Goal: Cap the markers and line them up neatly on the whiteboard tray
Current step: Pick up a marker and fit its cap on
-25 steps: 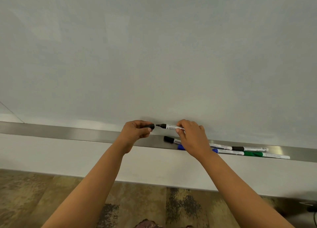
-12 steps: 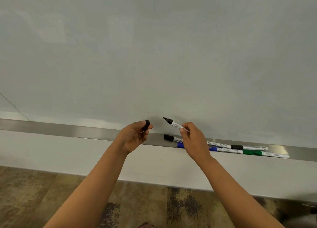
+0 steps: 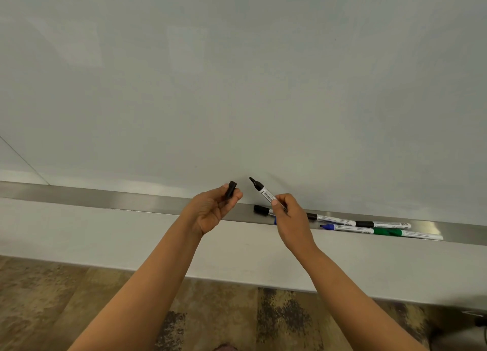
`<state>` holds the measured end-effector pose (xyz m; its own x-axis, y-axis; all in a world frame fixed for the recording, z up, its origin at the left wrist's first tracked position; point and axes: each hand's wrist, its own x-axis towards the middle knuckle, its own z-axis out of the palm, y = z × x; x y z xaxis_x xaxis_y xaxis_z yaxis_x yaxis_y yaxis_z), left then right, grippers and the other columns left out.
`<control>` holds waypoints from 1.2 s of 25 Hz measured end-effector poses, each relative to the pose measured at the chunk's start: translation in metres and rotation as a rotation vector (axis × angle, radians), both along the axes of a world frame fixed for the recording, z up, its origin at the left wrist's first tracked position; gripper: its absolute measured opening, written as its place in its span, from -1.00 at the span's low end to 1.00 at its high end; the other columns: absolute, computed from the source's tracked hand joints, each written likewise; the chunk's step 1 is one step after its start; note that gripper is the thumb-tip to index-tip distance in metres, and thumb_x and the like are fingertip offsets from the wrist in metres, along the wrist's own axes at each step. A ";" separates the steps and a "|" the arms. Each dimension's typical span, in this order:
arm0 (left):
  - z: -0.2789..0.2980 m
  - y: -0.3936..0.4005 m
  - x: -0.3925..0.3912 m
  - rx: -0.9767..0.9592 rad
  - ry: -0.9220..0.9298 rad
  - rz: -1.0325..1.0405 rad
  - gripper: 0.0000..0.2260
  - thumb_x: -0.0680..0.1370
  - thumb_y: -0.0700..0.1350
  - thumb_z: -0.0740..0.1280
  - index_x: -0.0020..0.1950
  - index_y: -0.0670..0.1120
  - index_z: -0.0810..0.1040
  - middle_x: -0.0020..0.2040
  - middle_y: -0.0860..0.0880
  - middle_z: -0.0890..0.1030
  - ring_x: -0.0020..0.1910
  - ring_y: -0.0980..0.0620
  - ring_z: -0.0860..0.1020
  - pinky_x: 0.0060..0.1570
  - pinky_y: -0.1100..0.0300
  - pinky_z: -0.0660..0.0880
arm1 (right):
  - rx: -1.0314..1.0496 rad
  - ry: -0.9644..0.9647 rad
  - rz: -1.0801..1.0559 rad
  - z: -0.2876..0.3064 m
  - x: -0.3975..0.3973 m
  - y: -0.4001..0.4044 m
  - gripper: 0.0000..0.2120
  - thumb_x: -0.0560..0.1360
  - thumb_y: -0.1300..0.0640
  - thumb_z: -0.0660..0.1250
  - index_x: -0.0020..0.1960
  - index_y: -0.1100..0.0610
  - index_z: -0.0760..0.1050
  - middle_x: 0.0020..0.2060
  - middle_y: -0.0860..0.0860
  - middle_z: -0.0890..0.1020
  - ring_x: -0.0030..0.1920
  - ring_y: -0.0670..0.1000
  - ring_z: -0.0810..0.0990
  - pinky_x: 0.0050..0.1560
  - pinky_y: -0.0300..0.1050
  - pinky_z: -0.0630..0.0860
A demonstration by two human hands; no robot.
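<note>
My right hand pinches an uncapped black marker, its bare tip pointing up and left toward the whiteboard. My left hand holds the black cap between thumb and fingers, a short gap left of the tip. On the steel whiteboard tray lie several more markers: a capped black one partly behind my right hand, another black marker, a black-capped one, a blue one with its tip bare and a green one.
The whiteboard fills the upper view. A white ledge runs below the tray, with patterned carpet under it. The tray's left stretch holds nothing that I can see.
Both hands rose from the tray. The marker tilted from level to tip-up, and the cap turned upright in my left fingers. Cap and tip stay apart.
</note>
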<state>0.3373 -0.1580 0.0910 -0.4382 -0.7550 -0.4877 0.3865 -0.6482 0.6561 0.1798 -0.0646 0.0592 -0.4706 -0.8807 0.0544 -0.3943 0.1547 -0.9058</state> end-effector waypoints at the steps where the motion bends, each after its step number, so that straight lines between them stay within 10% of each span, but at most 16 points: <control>1: 0.000 -0.001 0.001 -0.036 -0.048 -0.027 -0.88 0.55 -0.22 0.25 -0.12 -0.22 0.55 -0.36 -0.06 0.70 -0.36 0.05 0.63 -0.36 0.27 0.61 | -0.002 -0.006 0.004 0.000 0.002 0.000 -0.90 0.58 0.08 0.15 -0.07 0.06 0.39 -0.39 -0.10 0.42 -0.39 -0.08 0.36 -0.37 -0.22 0.30; 30: -0.007 -0.018 -0.001 -0.213 -0.235 -0.066 -0.93 0.42 -0.34 0.38 -0.15 -0.19 0.59 -0.26 -0.11 0.64 -0.40 0.08 0.64 -0.31 0.28 0.63 | 0.029 0.573 0.134 0.012 0.005 -0.020 -0.85 0.57 0.09 0.13 0.05 0.10 0.43 -0.13 0.05 0.59 -0.11 0.12 0.49 -0.06 0.06 0.40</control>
<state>0.3362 -0.1758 0.0840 -0.3833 -0.8247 -0.4158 0.1703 -0.5056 0.8458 0.1845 -0.0846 0.0713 -0.2576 -0.9354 0.2422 -0.8376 0.0912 -0.5386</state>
